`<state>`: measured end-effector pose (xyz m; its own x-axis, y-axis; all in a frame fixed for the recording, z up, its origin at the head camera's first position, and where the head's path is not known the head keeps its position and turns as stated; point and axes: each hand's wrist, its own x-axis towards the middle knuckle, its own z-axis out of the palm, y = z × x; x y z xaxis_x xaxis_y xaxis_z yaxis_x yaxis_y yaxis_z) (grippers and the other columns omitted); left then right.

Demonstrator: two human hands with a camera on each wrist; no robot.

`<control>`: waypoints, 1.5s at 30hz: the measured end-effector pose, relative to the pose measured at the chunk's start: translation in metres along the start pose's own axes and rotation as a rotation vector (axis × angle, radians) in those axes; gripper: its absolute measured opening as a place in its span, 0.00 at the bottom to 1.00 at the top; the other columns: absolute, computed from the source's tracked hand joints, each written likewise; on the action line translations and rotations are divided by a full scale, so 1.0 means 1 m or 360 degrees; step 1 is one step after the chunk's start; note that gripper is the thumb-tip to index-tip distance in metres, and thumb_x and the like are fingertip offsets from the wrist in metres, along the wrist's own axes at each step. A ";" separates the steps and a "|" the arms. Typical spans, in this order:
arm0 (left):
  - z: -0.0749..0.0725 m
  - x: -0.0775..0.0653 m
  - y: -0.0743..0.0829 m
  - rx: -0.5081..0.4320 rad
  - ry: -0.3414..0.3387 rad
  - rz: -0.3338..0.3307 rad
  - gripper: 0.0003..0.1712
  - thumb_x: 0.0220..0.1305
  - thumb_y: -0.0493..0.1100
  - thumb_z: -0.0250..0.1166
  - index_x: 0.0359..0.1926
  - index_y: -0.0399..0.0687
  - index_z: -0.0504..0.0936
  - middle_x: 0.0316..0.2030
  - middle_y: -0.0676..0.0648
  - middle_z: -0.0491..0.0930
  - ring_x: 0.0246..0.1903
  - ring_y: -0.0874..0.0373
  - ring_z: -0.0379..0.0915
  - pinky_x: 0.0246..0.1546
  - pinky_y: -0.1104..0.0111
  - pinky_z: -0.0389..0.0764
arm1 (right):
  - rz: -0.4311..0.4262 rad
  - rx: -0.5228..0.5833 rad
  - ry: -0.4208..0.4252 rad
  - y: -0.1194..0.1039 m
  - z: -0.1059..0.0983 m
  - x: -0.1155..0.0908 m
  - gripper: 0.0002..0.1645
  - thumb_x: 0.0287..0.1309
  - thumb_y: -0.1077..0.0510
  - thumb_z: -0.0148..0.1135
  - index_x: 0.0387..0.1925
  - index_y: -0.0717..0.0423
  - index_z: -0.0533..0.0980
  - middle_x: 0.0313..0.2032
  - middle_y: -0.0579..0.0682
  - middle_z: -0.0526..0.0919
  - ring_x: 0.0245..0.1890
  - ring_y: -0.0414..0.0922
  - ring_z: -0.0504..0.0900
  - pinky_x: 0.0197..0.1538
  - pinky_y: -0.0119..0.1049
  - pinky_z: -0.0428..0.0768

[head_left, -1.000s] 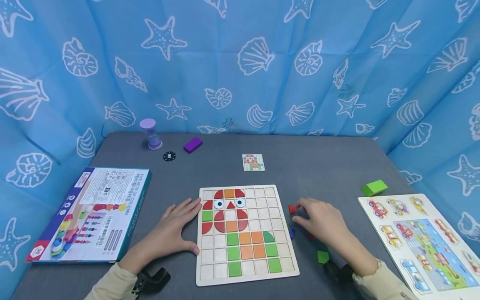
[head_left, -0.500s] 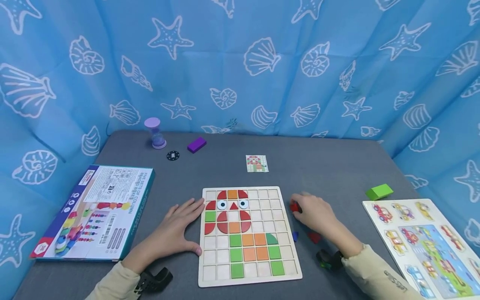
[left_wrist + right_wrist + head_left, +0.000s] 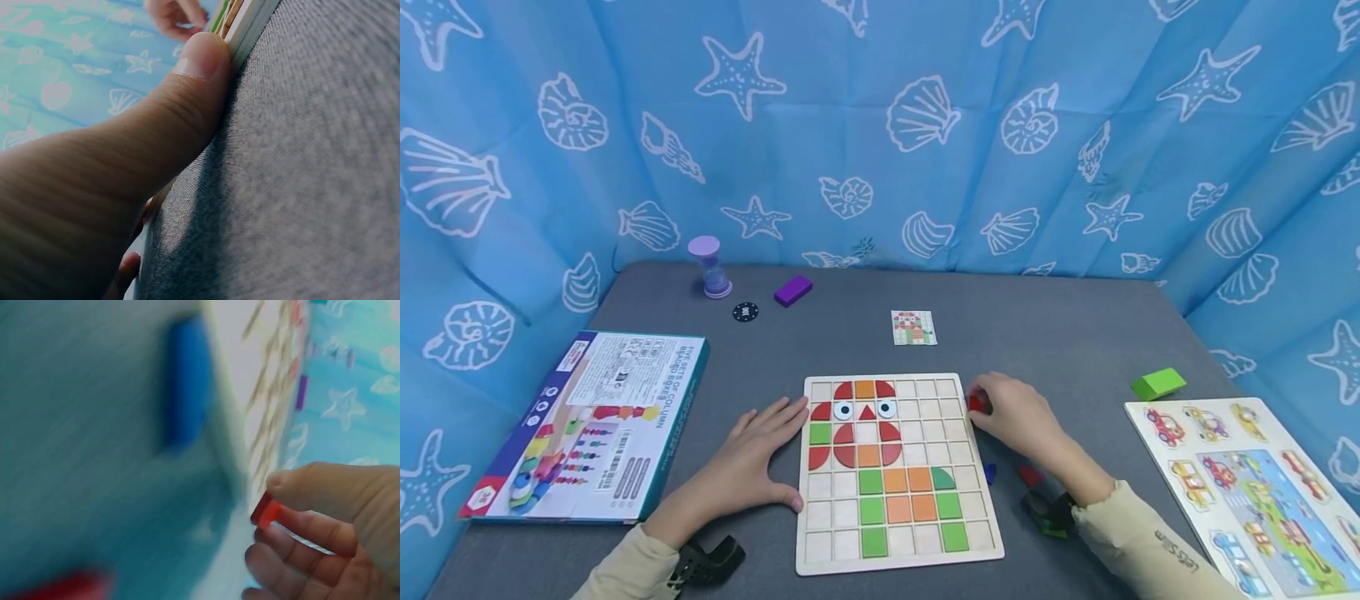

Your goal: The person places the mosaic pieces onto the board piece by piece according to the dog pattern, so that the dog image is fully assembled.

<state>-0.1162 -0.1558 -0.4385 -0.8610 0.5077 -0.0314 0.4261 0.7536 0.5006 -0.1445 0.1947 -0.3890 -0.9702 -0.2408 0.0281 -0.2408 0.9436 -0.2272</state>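
A wooden grid board [image 3: 917, 408] lies on the table, its left part filled with red, orange and green tiles and two eye tiles. My left hand [image 3: 752, 457] rests at the board's left edge, fingers spread; in the left wrist view its thumb [image 3: 197, 69] touches the rim. At the upper right edge of the board, my right hand [image 3: 1018, 417] pinches a small red block [image 3: 265, 509] between thumb and fingers. A blue piece [image 3: 990, 474] and another red piece [image 3: 1030, 475] lie below that hand. A green piece [image 3: 1054, 532] is partly hidden by the wrist strap.
A small pattern card [image 3: 913, 327] lies behind the board. On the left are a toy box [image 3: 587, 425], a sand timer [image 3: 711, 267], a black disc [image 3: 746, 312] and a purple block [image 3: 793, 290]. On the right are a green block [image 3: 1159, 384] and a vehicle puzzle [image 3: 1150, 412].
My right hand has taken hold of the red block beside the board and moved it up and left to the edge. My left hand keeps its place at the board.
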 end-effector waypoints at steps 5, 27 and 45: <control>0.000 0.000 -0.001 -0.0006 0.0012 0.0000 0.68 0.23 0.79 0.60 0.67 0.53 0.52 0.68 0.56 0.47 0.67 0.52 0.38 0.60 0.45 0.41 | -0.0151 0.0088 -0.0022 -0.031 0.003 0.017 0.13 0.43 0.56 0.68 0.34 0.53 0.78 0.28 0.45 0.75 0.24 0.39 0.69 0.25 0.31 0.70; 0.002 0.000 0.000 0.0017 0.0032 0.0019 0.69 0.22 0.79 0.60 0.67 0.52 0.53 0.68 0.56 0.48 0.67 0.52 0.39 0.60 0.45 0.41 | -0.0329 -0.0076 -0.0109 -0.063 0.018 0.029 0.12 0.45 0.54 0.66 0.36 0.49 0.82 0.30 0.43 0.77 0.26 0.36 0.70 0.27 0.29 0.69; 0.001 -0.001 0.000 -0.0006 0.0027 0.0020 0.68 0.23 0.78 0.61 0.67 0.53 0.53 0.68 0.55 0.48 0.67 0.51 0.39 0.60 0.45 0.41 | 0.0093 -0.0168 -0.0350 0.028 -0.027 -0.059 0.21 0.38 0.53 0.70 0.40 0.50 0.79 0.37 0.46 0.77 0.34 0.43 0.77 0.31 0.41 0.76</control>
<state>-0.1151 -0.1553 -0.4396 -0.8602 0.5099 -0.0104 0.4358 0.7455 0.5042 -0.0943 0.2414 -0.3710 -0.9558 -0.2179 -0.1975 -0.1974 0.9731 -0.1187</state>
